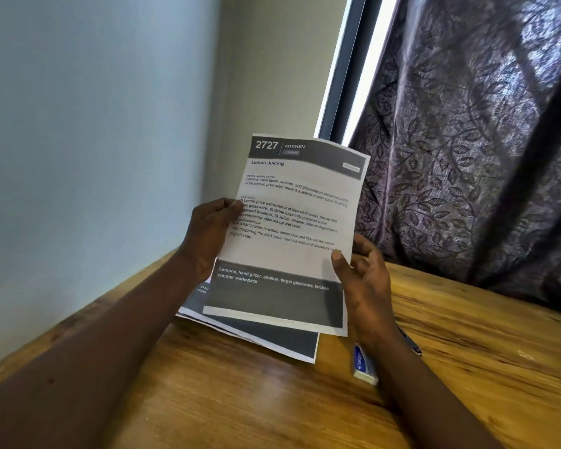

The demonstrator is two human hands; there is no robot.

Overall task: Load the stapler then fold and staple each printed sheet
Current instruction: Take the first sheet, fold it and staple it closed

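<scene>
A printed sheet headed "2727 Kitchen, Lemon Juicing" is held upright above the wooden table. My left hand grips its left edge with the thumb on the front. My right hand pinches the lower right edge, thumb on the page. More printed sheets lie flat on the table under it. A small white and blue staple box lies beside my right wrist. A dark object, maybe the stapler, shows only a sliver behind my right forearm.
A pale wall runs along the table's left side. A dark patterned curtain hangs behind the table on the right, with a window frame beside it.
</scene>
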